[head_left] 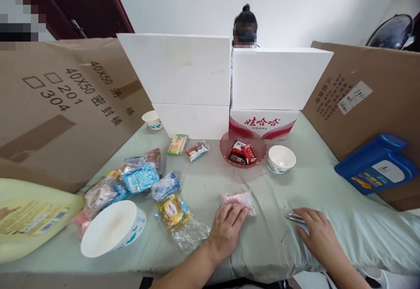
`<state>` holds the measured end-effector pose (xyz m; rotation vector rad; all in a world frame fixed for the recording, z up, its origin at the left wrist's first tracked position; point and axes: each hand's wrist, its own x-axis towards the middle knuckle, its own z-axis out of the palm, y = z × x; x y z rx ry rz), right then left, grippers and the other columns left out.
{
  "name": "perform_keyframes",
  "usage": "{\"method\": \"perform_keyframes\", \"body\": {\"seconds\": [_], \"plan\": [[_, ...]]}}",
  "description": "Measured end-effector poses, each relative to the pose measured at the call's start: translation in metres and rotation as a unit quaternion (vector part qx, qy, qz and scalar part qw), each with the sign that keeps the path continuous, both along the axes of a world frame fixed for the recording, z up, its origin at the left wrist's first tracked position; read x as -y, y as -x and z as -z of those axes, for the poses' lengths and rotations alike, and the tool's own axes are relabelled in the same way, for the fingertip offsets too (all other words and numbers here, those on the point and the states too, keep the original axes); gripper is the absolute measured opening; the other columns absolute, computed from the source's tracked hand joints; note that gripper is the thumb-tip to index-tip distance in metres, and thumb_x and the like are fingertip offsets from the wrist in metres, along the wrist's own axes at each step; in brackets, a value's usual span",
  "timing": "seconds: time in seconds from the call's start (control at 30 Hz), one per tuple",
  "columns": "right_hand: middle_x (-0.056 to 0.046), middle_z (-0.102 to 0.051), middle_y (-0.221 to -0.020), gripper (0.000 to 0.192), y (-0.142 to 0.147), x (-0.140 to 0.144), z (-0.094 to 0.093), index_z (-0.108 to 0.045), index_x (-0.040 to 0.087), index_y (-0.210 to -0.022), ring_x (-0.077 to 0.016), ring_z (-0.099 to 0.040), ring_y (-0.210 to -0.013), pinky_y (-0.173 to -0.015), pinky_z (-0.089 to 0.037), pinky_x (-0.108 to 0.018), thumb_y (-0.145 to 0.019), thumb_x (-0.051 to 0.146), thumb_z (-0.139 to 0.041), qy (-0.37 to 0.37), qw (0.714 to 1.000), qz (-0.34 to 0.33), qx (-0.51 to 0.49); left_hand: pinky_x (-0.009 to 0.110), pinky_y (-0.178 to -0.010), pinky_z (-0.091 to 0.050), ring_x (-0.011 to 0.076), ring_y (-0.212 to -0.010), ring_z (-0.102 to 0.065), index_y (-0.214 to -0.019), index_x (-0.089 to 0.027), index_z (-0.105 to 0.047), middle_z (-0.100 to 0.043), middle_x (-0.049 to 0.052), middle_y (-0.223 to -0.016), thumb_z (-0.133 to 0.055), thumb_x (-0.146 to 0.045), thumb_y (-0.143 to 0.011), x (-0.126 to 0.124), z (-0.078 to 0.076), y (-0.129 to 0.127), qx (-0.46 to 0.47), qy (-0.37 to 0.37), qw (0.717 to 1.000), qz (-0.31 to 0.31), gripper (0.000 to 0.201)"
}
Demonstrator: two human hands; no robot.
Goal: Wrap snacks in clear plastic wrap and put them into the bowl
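Note:
My left hand lies flat on the pale green cloth, its fingertips touching a small pink snack packet. My right hand rests palm down to the right, fingers over the near end of metal tongs. Neither hand grips anything. Further back stands a pink glass bowl holding red and dark wrapped snacks, with a small white bowl to its right.
Several snack packets lie at left beside a tipped white bowl. A yellow bag lies far left, a blue jug at right. Cardboard sheets and white foam boxes wall the table; a person sits behind them.

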<state>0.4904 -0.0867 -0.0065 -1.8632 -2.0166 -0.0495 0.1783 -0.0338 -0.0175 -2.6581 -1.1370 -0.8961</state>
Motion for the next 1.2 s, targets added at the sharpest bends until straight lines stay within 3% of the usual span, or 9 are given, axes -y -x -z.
{"method": "perform_keyframes", "body": {"seconds": [0.13,0.27,0.43,0.7,0.83,0.97,1.07,1.13,1.2], "plan": [[-0.007,-0.067,-0.088,0.02,-0.013,0.003,0.002,-0.067,0.026,-0.092,-0.0252,-0.063,-0.081,-0.07,-0.05,-0.04,-0.088,0.032,-0.048,0.042,0.999,0.011,0.006,0.042,-0.092,-0.046,0.0257,-0.108,-0.052,-0.131,-0.024,-0.056,-0.063,0.008,-0.118,-0.044,-0.007,-0.084,-0.002,-0.003,0.001,0.028,0.02,0.999,0.011,0.051],[-0.006,-0.063,-0.104,0.027,0.06,-0.021,-0.029,-0.06,0.026,-0.113,-0.018,-0.064,-0.089,-0.077,-0.051,-0.03,-0.096,0.027,-0.039,0.042,0.99,-0.1,-0.095,0.044,-0.095,-0.047,0.0253,-0.112,-0.053,-0.126,-0.023,-0.058,-0.061,0.009,-0.117,-0.043,-0.006,-0.085,-0.001,-0.006,0.001,0.069,0.024,0.997,0.02,0.047],[-0.004,-0.062,-0.091,0.027,0.132,-0.05,-0.056,-0.062,0.028,-0.114,-0.016,-0.062,-0.074,-0.066,-0.048,-0.026,-0.094,0.02,-0.046,0.054,0.981,-0.189,-0.01,0.037,-0.089,-0.053,0.0214,-0.105,-0.058,-0.112,-0.018,-0.056,-0.06,0.01,-0.106,-0.045,-0.007,-0.088,0.002,-0.003,0.004,0.182,0.04,0.983,0.005,0.029],[-0.006,-0.066,-0.089,0.032,0.022,-0.031,-0.017,-0.068,0.027,-0.104,-0.0194,-0.064,-0.075,-0.064,-0.048,-0.031,-0.092,0.033,-0.04,0.055,0.998,-0.032,0.025,0.043,-0.093,-0.052,0.0242,-0.111,-0.058,-0.127,-0.021,-0.054,-0.059,0.011,-0.12,-0.05,-0.02,-0.093,-0.012,0.001,0.001,0.242,0.128,0.96,-0.049,0.035],[-0.01,-0.067,-0.094,0.032,0.007,-0.024,-0.012,-0.069,0.024,-0.101,-0.0277,-0.061,-0.088,-0.076,-0.049,-0.043,-0.091,0.039,-0.043,-0.012,0.999,0.018,0.026,0.031,-0.078,-0.054,0.0178,-0.087,-0.063,-0.094,-0.02,-0.068,-0.063,0.006,-0.094,-0.051,-0.029,-0.093,-0.02,-0.009,0.001,0.392,0.244,0.887,-0.031,0.019],[-0.011,-0.063,-0.111,0.032,0.056,-0.031,-0.032,-0.059,0.022,-0.116,-0.0251,-0.058,-0.104,-0.089,-0.048,-0.04,-0.092,0.041,-0.05,-0.071,0.989,-0.084,-0.098,0.024,-0.067,-0.05,0.0139,-0.072,-0.059,-0.091,-0.018,-0.062,-0.062,0.001,-0.081,-0.058,-0.047,-0.088,-0.032,-0.013,0.02,0.561,0.327,0.75,-0.128,0.029],[-0.005,-0.065,-0.091,0.017,0.088,-0.033,-0.045,-0.059,0.022,-0.098,-0.0192,-0.062,-0.085,-0.076,-0.05,-0.032,-0.094,0.036,-0.05,-0.055,0.976,-0.146,-0.155,0.023,-0.061,-0.048,0.0128,-0.066,-0.056,-0.089,-0.019,-0.057,-0.059,-0.001,-0.078,-0.064,-0.053,-0.08,-0.036,-0.012,0.048,0.613,0.308,0.702,-0.191,0.036],[-0.001,-0.062,-0.076,0.017,0.099,-0.03,-0.049,-0.057,0.022,-0.088,-0.0155,-0.06,-0.069,-0.064,-0.048,-0.028,-0.095,0.034,-0.048,-0.006,0.968,-0.19,-0.165,0.024,-0.062,-0.048,0.014,-0.068,-0.057,-0.089,-0.019,-0.056,-0.059,0.0,-0.08,-0.065,-0.05,-0.08,-0.03,-0.015,0.064,0.601,0.243,0.725,-0.233,0.033],[-0.001,-0.062,-0.075,0.017,0.104,-0.028,-0.051,-0.057,0.022,-0.086,-0.0148,-0.059,-0.068,-0.062,-0.047,-0.027,-0.096,0.031,-0.046,0.035,0.957,-0.241,-0.159,0.027,-0.069,-0.05,0.0157,-0.076,-0.058,-0.089,-0.02,-0.056,-0.058,0.001,-0.083,-0.061,-0.041,-0.085,-0.018,-0.022,0.072,0.544,0.153,0.795,-0.22,0.022]]}}
